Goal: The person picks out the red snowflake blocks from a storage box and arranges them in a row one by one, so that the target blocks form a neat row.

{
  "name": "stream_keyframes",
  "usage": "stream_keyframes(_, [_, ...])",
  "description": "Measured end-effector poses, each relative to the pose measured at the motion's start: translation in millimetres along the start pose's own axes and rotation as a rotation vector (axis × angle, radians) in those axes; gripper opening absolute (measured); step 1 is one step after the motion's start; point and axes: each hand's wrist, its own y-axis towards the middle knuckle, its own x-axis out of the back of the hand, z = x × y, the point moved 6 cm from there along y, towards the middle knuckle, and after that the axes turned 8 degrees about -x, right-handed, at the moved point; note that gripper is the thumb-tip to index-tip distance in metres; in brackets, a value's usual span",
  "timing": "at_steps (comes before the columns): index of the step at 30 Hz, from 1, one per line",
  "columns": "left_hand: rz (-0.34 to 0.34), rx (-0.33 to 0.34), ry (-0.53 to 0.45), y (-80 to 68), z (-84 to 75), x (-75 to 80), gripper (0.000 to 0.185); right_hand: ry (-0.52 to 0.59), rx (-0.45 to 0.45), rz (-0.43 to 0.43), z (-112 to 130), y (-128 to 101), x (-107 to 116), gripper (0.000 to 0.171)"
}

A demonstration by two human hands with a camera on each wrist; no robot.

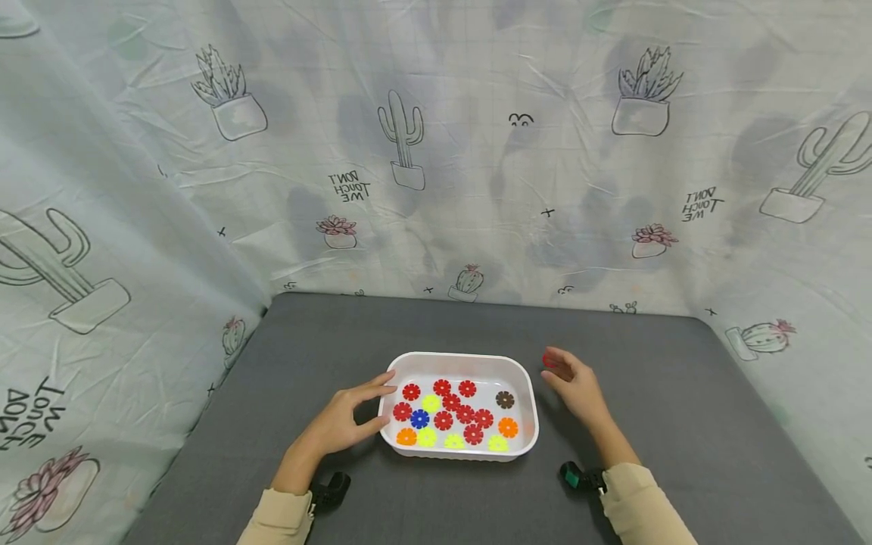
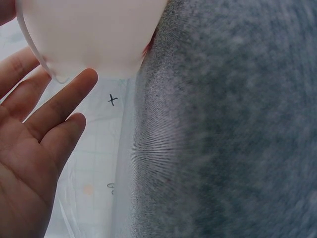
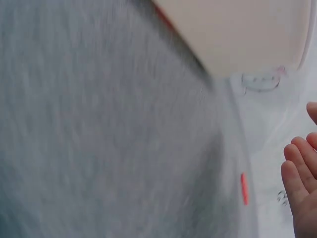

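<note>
A white plastic tray holds several notched, flower-like plastic discs. Most are red; several are yellow, two orange, one blue and one dark brown. My left hand rests at the tray's left rim with fingers spread and extended. In the left wrist view, some fingertips reach behind the rim while others lie outside the wall. Right of the tray, my right hand is raised with fingers loosely bent. A single red disc shows edge-on in the right wrist view, apart from the fingers.
The tray stands on a grey cloth-covered table. A pale curtain printed with cacti hangs behind and along both sides. Each wrist wears a dark strap-mounted device, the right one with a green part.
</note>
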Motion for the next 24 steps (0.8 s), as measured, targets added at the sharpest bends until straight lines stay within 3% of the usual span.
stream_keyframes(10, [0.005, 0.018, -0.001, 0.1, -0.6, 1.8, 0.044, 0.045, 0.105, 0.041, 37.6, -15.4, -15.2, 0.045])
stream_keyframes(24, [0.005, 0.034, -0.003, 0.2, 1.6, 1.2, 0.045, 0.119, 0.134, 0.253, 90.8, -30.8, -53.7, 0.047])
